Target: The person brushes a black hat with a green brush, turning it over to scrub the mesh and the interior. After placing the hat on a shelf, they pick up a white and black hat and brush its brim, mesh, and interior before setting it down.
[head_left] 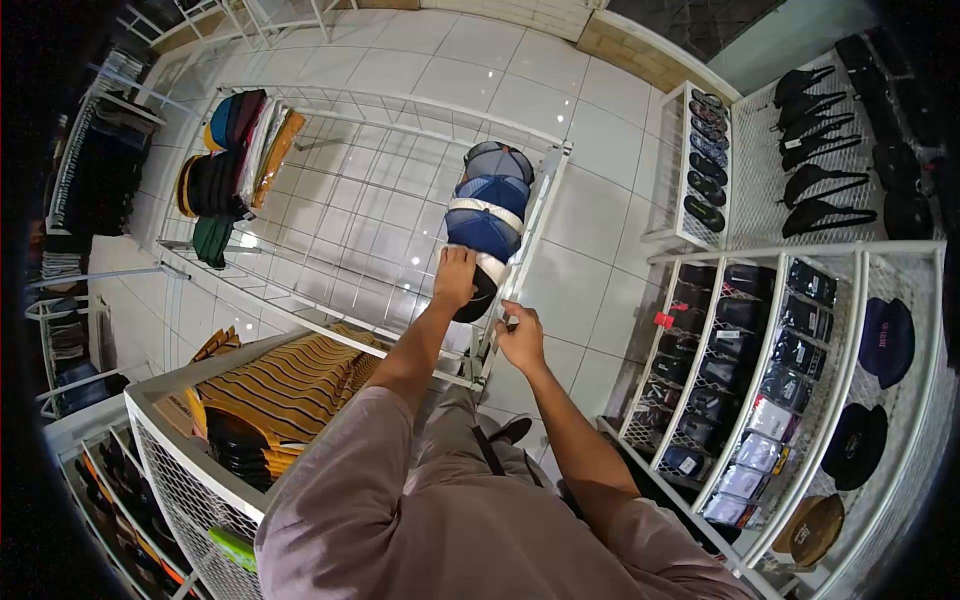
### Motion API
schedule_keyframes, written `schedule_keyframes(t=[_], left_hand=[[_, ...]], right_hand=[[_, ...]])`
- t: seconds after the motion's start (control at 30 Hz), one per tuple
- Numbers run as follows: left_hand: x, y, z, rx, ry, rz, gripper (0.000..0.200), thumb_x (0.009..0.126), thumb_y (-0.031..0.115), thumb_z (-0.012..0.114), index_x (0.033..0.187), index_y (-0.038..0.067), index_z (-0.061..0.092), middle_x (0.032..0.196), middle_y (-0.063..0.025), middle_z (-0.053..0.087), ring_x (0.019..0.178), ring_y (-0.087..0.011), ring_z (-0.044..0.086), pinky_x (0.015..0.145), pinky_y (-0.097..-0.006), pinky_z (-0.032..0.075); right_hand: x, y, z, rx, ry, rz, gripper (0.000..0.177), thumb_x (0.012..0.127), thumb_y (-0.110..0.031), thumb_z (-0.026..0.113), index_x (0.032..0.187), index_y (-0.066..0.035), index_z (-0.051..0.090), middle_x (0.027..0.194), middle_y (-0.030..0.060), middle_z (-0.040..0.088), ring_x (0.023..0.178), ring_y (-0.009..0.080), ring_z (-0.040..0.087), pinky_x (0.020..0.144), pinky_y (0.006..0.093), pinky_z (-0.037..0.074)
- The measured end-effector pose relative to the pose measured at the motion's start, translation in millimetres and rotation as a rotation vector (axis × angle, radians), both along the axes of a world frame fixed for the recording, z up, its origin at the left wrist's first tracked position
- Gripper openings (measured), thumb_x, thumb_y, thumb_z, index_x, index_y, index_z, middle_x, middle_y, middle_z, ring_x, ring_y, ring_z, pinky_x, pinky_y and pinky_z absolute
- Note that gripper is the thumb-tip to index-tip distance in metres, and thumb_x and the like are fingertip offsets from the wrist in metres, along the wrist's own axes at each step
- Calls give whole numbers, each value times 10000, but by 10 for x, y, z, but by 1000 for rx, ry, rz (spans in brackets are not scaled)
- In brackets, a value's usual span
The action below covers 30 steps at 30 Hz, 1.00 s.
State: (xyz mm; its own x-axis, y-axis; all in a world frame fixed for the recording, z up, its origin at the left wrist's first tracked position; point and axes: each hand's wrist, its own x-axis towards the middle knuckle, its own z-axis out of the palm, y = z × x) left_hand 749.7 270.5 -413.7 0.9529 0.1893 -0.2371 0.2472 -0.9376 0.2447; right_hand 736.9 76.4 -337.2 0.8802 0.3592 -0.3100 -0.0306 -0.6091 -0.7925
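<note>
With left hand (pixel 456 278), touched end cap (pixel 480 297); could not tell grip. Held right hand (pixel 520 342) half-curled, unpinched, near rail (pixel 541 215). Needed light touch, avoiding dents.

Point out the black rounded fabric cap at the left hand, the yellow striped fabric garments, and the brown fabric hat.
Black rounded fabric cap (pixel 478 304), head view: its dark side.
Yellow striped fabric garments (pixel 282 385), head view: the striped upper surface.
Brown fabric hat (pixel 813 523), head view: its crown.
</note>
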Motion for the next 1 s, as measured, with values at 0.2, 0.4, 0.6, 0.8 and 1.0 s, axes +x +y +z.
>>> schedule_keyframes(t=[0.2, 0.4, 0.6, 0.8, 1.0], left_hand=[[69, -1, 255, 103, -8, -28, 851, 592, 295, 963, 1284, 89, 513, 1286, -167, 614, 1370, -364, 491, 1200, -548, 302], [-92, 140, 612, -151, 238, 67, 644, 622, 328, 944, 1106, 41, 631, 994, -173, 746, 1010, -361, 719, 1054, -486, 476], [-806, -145, 1483, -435, -460, 628, 296, 822, 227, 823, 966, -7, 712, 942, -269, 702, 896, -460, 677, 772, -502, 534], [-1449, -855, 2189, -1713, -589, 1059, 307, 1013, 158, 659, 1277, 2, 636, 1240, -77, 708, 1128, -234, 682, 949, -367, 525], [-2152, -1747, 2521, -1995, -626, 931, 420, 983, 155, 700, 1363, 29, 574, 1310, -77, 668, 1191, -211, 645, 1010, -356, 511]], right_hand=[[-49, 28, 38, -54, 19, 50, 442, 850, -134, 742, 1286, -131, 673, 1116, 210, 633, 857, 314, 697, 849, 426, 549], [-88, 34, 244, -28, 77, 11, 431, 873, -175, 733, 1295, -112, 670, 1148, 203, 653, 879, 307, 703, 859, 409, 551], [-165, 3, 143, 150, 246, -86, 435, 937, -281, 719, 1296, -37, 679, 1017, 89, 706, 843, 149, 663, 778, 304, 527], [-299, -276, 556, 262, 553, -277, 692, 1006, -558, 568, 1494, -74, 492, 1273, 134, 660, 1129, 221, 646, 885, 325, 522], [-662, -974, 997, 775, 620, -389, 718, 1030, -532, 570, 1393, 87, 530, 1334, 183, 622, 1172, 240, 615, 1010, 357, 486]])
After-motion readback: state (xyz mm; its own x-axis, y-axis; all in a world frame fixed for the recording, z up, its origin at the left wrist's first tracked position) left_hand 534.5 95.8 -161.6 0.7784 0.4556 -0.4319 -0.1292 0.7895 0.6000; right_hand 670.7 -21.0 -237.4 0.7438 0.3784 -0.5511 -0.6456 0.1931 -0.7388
